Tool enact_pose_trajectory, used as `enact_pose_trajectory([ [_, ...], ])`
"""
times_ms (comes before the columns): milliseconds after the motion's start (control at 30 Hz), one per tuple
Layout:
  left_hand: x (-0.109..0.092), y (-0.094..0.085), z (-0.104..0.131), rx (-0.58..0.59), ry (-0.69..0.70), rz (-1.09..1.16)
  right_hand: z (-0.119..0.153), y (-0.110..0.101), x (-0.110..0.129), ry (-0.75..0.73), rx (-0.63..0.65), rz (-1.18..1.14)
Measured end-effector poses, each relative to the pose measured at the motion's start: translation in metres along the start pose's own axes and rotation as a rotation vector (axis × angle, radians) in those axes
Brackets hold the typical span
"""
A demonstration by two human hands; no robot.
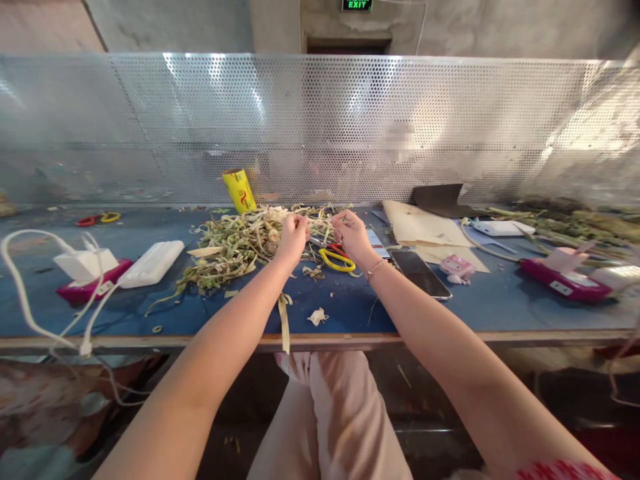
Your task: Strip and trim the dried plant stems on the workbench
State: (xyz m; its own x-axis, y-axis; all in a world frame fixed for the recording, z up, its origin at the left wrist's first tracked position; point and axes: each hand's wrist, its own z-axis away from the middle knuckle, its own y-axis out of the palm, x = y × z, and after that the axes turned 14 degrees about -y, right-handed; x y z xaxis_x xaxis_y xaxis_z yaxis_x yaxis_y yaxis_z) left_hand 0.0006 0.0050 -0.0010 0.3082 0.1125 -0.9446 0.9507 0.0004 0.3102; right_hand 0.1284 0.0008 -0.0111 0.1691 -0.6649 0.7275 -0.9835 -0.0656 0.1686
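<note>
My left hand (294, 237) is closed in a pinch over the right side of a heap of dried plant leaves and stems (225, 250). A short gap away, my right hand (351, 235) is also pinched, its fingertips turned toward the left ones. Whatever lies between the fingers is too small to make out against the heap. Just below my right hand lie scissors with yellow and red handles (338, 265). A dry pale strip (285, 323) hangs over the table's front edge, and a loose leaf scrap (317, 317) rests on the blue tabletop (350, 313).
A yellow tube (240, 191) stands tilted behind the heap. Left are a white power bank (153, 264) and a magenta power strip (80, 291). Right are a phone (421, 273), a pink case (457, 268) and another power strip (560, 283). A perforated metal screen (330, 127) closes the back.
</note>
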Motion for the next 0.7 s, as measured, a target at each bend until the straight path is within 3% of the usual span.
enact_pose_trajectory([
  [133,-0.004,-0.002,-0.002,-0.064,0.003,0.030,0.005,0.009,0.008,-0.012,0.147,0.033],
  [400,-0.005,-0.001,0.002,-0.112,0.016,-0.008,0.009,0.016,0.010,-0.076,0.232,0.063],
  [600,0.002,-0.004,-0.001,-0.017,0.092,-0.086,0.007,0.005,0.009,-0.023,0.063,0.124],
  [700,0.003,-0.005,-0.001,0.003,0.168,-0.179,0.005,0.005,0.008,0.086,0.000,0.106],
])
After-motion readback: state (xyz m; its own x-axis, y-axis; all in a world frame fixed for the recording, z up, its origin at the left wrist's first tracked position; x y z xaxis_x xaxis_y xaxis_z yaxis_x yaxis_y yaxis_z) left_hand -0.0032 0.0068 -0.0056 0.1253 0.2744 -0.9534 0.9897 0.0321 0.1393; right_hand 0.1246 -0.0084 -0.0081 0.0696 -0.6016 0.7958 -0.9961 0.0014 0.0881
